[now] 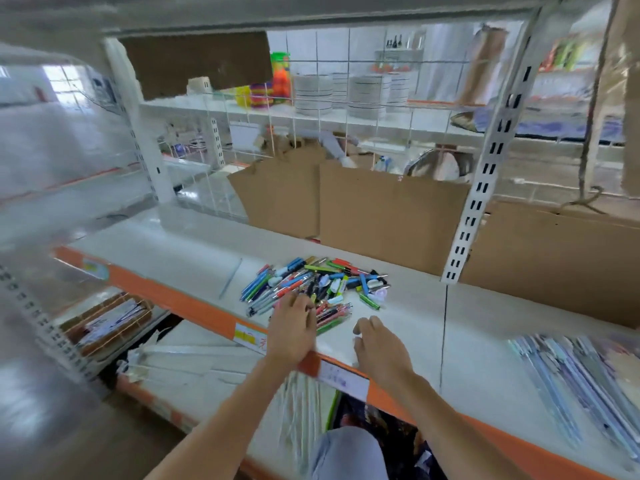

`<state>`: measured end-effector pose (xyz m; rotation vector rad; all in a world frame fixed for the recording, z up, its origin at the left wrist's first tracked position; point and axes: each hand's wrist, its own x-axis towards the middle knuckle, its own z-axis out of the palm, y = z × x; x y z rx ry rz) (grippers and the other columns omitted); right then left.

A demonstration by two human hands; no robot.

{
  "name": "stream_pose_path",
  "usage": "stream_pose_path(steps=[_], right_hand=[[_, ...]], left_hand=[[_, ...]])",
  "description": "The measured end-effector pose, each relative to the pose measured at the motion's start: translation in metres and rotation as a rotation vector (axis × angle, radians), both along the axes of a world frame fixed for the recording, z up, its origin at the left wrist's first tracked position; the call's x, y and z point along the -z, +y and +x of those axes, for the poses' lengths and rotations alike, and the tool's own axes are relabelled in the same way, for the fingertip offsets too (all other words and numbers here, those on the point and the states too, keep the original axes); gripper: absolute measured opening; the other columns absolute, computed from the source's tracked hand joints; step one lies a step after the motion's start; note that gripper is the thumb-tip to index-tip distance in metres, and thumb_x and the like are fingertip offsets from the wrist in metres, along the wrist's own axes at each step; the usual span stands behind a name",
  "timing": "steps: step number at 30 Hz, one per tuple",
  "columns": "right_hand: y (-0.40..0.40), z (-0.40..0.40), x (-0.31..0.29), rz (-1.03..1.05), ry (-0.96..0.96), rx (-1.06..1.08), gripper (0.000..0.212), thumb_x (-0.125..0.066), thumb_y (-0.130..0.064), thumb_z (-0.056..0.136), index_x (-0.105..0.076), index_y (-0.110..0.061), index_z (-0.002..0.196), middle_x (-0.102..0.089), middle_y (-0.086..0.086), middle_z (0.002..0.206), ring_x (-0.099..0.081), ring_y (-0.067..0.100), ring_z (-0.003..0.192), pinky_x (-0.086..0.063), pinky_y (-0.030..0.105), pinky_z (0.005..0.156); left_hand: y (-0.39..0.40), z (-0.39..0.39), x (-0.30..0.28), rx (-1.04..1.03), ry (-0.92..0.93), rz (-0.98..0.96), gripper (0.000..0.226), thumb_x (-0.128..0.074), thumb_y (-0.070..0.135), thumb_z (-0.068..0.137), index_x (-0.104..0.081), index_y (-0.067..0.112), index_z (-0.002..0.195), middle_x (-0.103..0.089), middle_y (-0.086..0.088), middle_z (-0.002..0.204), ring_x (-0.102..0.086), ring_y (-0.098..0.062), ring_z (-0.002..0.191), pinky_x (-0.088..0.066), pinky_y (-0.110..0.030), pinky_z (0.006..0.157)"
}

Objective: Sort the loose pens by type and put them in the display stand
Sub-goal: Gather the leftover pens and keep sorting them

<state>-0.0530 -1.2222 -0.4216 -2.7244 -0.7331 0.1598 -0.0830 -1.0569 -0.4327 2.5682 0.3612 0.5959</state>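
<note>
The pens (311, 282) lie in one loose, unsorted heap on the white shelf (173, 258), near its orange front edge. They point every way and overlap: blue, green, red, black and pale barrels mixed, some capped. A small bunch of pink, red and green pens (334, 315) lies at the heap's near side, roughly parallel. One green pen (369, 301) lies a little apart at the right. The picture is blurred, so types are hard to tell.
</note>
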Motion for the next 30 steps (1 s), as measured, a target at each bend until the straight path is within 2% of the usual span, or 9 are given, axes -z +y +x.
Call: stream_pose_path(steps=[5,10,14,16,19,23,25,27,30], right_hand=[[0.023,0.002,0.014,-0.023,-0.026,0.078,0.024,-0.031,-0.013,0.098,-0.042,-0.016,0.119,-0.042,0.005,0.11,-0.029,0.024,0.076,-0.045,0.035,0.081],[0.021,0.005,0.02,0.018,-0.061,0.063,0.023,-0.036,-0.015,0.098,-0.041,-0.016,0.12,-0.045,0.0,0.114,-0.051,0.02,0.096,-0.043,0.027,0.071],[0.02,0.006,0.023,0.006,-0.065,0.038,0.022,-0.033,-0.019,0.099,-0.042,-0.018,0.119,-0.043,-0.003,0.113,-0.04,0.014,0.087,-0.044,0.025,0.073],[0.018,0.006,0.023,-0.015,-0.077,0.038,0.02,-0.039,-0.019,0.098,-0.045,-0.018,0.117,-0.044,-0.004,0.111,-0.033,0.011,0.084,-0.042,0.021,0.071],[0.017,0.003,0.022,0.029,-0.204,-0.016,0.02,-0.072,-0.017,0.08,-0.061,-0.016,0.097,-0.052,-0.005,0.092,-0.042,0.01,0.072,-0.036,0.012,0.053],[0.015,0.004,0.022,0.063,-0.112,0.045,0.018,-0.037,-0.021,0.1,-0.045,-0.017,0.115,-0.041,-0.006,0.1,-0.038,0.011,0.08,-0.033,0.014,0.06],[0.016,0.003,0.017,0.053,-0.151,0.035,0.016,-0.046,-0.021,0.097,-0.049,-0.016,0.111,-0.041,-0.007,0.096,-0.043,0.01,0.079,-0.032,0.013,0.056],[0.016,0.001,0.017,0.092,-0.205,0.006,0.016,-0.071,-0.016,0.081,-0.061,-0.014,0.094,-0.051,-0.006,0.088,-0.05,0.01,0.072,-0.033,0.012,0.049],[0.016,0.003,0.021,0.043,-0.175,-0.015,0.019,-0.044,-0.019,0.098,-0.052,-0.015,0.115,-0.049,-0.005,0.109,-0.042,0.009,0.086,-0.033,0.012,0.063]], left_hand=[[0.058,-0.001,0.001,-0.187,0.07,0.084,0.017,-0.051,0.009,0.089,-0.062,0.005,0.102,-0.055,-0.014,0.109,-0.049,-0.03,0.105,-0.04,-0.038,0.089],[0.08,0.003,0.006,-0.168,0.24,0.185,0.026,-0.048,0.023,0.094,-0.055,0.013,0.117,-0.049,-0.005,0.121,-0.041,-0.022,0.116,-0.034,-0.031,0.101],[0.085,0.009,-0.002,-0.159,0.306,0.193,0.035,-0.052,0.028,0.094,-0.05,0.012,0.124,-0.046,-0.008,0.126,-0.04,-0.023,0.12,-0.031,-0.031,0.105],[0.087,0.013,-0.009,-0.149,0.372,0.225,0.038,-0.052,0.031,0.093,-0.048,0.011,0.126,-0.05,-0.008,0.126,-0.043,-0.024,0.12,-0.035,-0.034,0.103],[0.088,0.02,-0.021,-0.11,0.472,0.238,0.037,-0.054,0.029,0.092,-0.051,0.009,0.123,-0.056,-0.006,0.12,-0.052,-0.023,0.113,-0.042,-0.035,0.096],[0.083,0.022,-0.033,-0.037,0.592,0.222,0.016,-0.053,0.021,0.092,-0.053,0.006,0.099,-0.05,0.001,0.077,-0.053,-0.016,0.077,-0.04,-0.023,0.061],[0.079,0.022,-0.036,-0.011,0.633,0.217,0.009,-0.05,0.016,0.094,-0.05,0.008,0.094,-0.042,0.003,0.068,-0.048,-0.014,0.07,-0.033,-0.019,0.053],[0.076,0.02,-0.036,0.005,0.653,0.228,0.01,-0.046,0.011,0.096,-0.048,0.004,0.103,-0.045,0.002,0.072,-0.049,-0.014,0.073,-0.036,-0.019,0.057],[0.073,0.015,-0.037,-0.001,0.664,0.269,0.025,-0.045,0.005,0.095,-0.043,0.001,0.12,-0.051,-0.003,0.082,-0.053,-0.018,0.08,-0.04,-0.025,0.068]])
